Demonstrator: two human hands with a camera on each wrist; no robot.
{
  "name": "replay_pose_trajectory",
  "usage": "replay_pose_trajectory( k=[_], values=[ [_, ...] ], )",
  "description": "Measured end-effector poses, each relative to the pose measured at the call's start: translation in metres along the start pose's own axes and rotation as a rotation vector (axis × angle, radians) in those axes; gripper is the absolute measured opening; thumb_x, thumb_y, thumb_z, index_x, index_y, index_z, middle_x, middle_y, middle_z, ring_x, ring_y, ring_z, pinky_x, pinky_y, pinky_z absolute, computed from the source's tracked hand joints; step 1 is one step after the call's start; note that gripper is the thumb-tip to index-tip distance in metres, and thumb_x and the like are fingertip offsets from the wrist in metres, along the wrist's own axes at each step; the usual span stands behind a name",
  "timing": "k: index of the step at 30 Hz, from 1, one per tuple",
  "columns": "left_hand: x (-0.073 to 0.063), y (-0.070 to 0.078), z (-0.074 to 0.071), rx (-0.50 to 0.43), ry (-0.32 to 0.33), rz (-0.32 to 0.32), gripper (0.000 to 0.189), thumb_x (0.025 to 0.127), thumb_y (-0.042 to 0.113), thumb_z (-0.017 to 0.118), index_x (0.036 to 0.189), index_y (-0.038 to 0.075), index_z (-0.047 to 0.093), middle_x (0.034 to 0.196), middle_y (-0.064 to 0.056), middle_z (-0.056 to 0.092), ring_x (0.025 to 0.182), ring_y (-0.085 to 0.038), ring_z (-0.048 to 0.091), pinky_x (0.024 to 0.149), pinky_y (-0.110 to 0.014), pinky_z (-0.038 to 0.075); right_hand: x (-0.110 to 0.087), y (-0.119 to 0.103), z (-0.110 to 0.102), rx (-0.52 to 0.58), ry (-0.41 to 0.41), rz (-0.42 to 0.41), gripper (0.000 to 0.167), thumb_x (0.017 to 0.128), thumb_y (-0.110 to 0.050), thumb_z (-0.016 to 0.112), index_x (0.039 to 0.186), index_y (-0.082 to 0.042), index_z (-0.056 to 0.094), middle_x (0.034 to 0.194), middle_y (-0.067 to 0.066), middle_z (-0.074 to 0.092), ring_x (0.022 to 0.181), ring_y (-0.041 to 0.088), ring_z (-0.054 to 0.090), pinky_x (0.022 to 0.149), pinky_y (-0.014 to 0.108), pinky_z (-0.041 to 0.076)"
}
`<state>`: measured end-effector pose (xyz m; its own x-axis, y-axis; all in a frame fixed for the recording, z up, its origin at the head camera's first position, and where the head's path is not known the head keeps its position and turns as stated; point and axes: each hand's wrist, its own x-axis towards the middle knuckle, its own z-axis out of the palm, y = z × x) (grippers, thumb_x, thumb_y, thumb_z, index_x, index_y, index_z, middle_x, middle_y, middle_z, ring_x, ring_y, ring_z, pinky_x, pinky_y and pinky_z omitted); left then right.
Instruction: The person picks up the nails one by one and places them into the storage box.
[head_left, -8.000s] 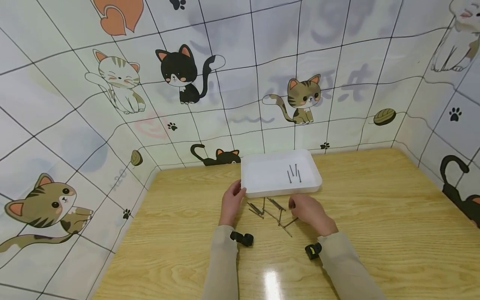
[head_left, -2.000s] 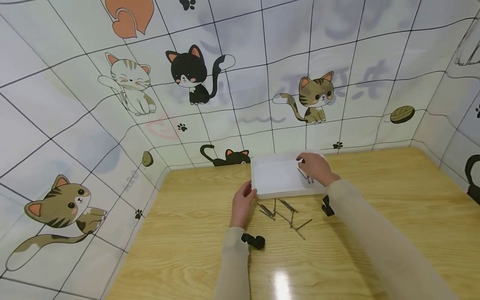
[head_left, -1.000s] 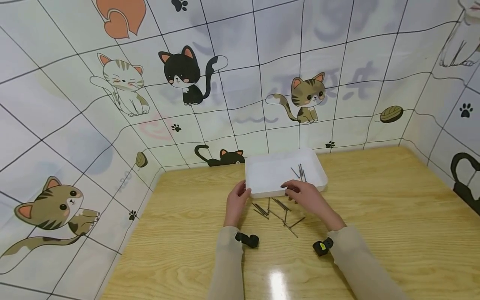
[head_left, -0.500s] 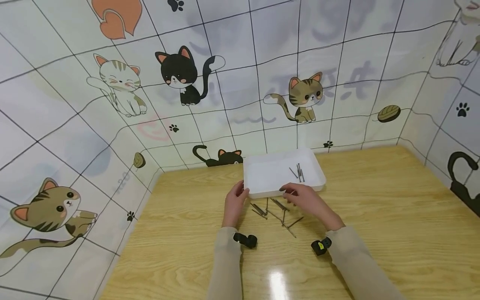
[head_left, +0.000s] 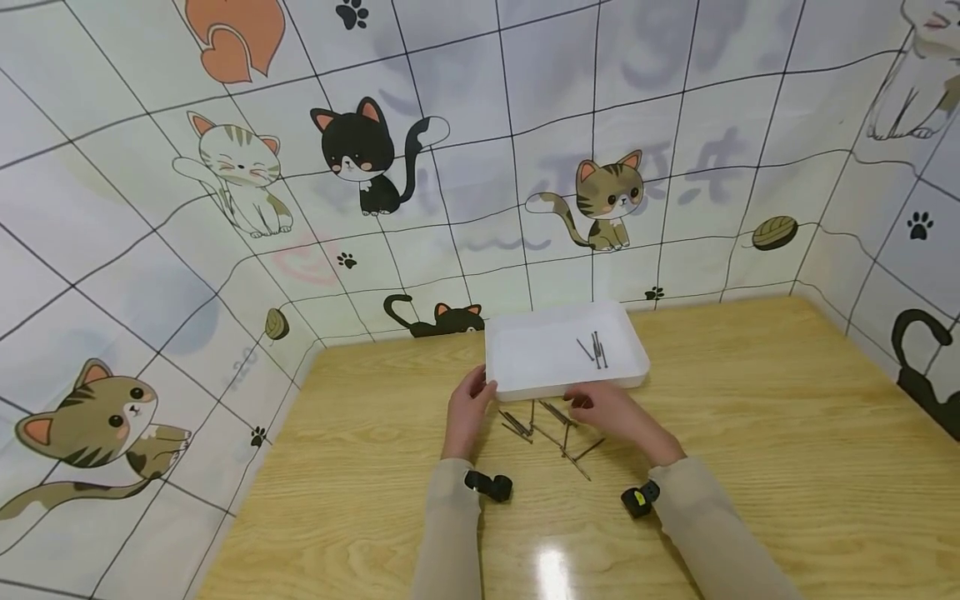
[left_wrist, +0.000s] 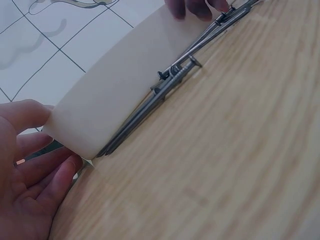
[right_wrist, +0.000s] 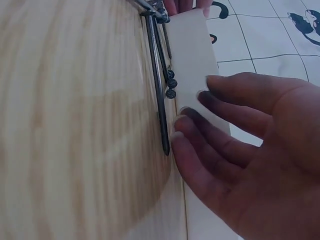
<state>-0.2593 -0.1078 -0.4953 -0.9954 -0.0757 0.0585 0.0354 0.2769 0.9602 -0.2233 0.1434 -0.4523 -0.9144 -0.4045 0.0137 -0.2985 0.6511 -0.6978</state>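
A shallow white tray (head_left: 525, 390) stands at the back of the table, with several nails (head_left: 597, 350) lying in its right half. At its front left corner my left hand (head_left: 467, 410) holds the tray, fingers (left_wrist: 30, 114) bent against the wall. More nails (head_left: 517, 425) lie scattered on the wood just before the tray, some side by side, others crossing. My right hand (head_left: 615, 417) hovers by the tray's front wall, right of the loose nails. In the right wrist view its fingers (right_wrist: 210, 145) are loosely bent with nothing between them, fingertips close to a nail (right_wrist: 160, 100).
Behind the tray rises a wall (head_left: 480, 167) with cat drawings and a grid; further walls close in the left and right sides. The wooden table (head_left: 360, 467) spreads around both arms. Each wrist carries a small black camera (head_left: 491, 486).
The right hand was over the tray two seconds ago. It has since come back to the front wall and dropped lower beside the loose nails. The left hand keeps its place on the corner.
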Motion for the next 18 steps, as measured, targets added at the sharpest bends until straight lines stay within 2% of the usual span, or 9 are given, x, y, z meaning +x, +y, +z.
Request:
replay_pose_trajectory(
  k=[4,9,14,18],
  values=[
    [0.0,0.0,0.0,0.003,0.001,0.013,0.046,0.086,0.033,0.058,0.13,0.02,0.049,0.124,0.001,0.052,0.107,-0.013,0.049,0.09,-0.035,0.039,0.002,0.001,0.004,-0.033,-0.023,-0.024,0.031,0.083,-0.012,0.062,0.112,-0.002,0.059,0.101,0.008,0.059,0.09,0.02,0.054,0.076,0.038,0.045],
    [0.0,0.001,0.001,0.001,-0.001,0.026,0.044,0.087,0.029,0.058,0.13,0.019,0.049,0.124,-0.001,0.053,0.107,-0.014,0.05,0.09,-0.036,0.039,0.004,-0.002,0.01,-0.082,-0.053,-0.056,0.029,0.077,-0.011,0.069,0.104,-0.003,0.063,0.092,0.004,0.057,0.08,0.015,0.051,0.07,0.033,0.043],
    [0.0,0.0,0.0,0.007,-0.002,0.022,0.045,0.087,0.031,0.058,0.13,0.019,0.049,0.123,0.0,0.053,0.107,-0.014,0.05,0.09,-0.036,0.039,0.002,-0.01,0.014,-0.078,-0.097,-0.023,0.034,0.075,-0.011,0.071,0.106,-0.003,0.062,0.094,0.003,0.056,0.082,0.015,0.052,0.07,0.033,0.044],
    [0.0,-0.001,0.0,0.015,0.001,0.018,0.045,0.087,0.032,0.058,0.129,0.02,0.049,0.123,0.002,0.053,0.107,-0.013,0.049,0.09,-0.035,0.039,0.003,-0.01,0.017,-0.09,-0.098,-0.012,0.036,0.075,-0.01,0.071,0.108,-0.004,0.061,0.092,0.002,0.056,0.08,0.014,0.051,0.07,0.033,0.043]
  ],
)
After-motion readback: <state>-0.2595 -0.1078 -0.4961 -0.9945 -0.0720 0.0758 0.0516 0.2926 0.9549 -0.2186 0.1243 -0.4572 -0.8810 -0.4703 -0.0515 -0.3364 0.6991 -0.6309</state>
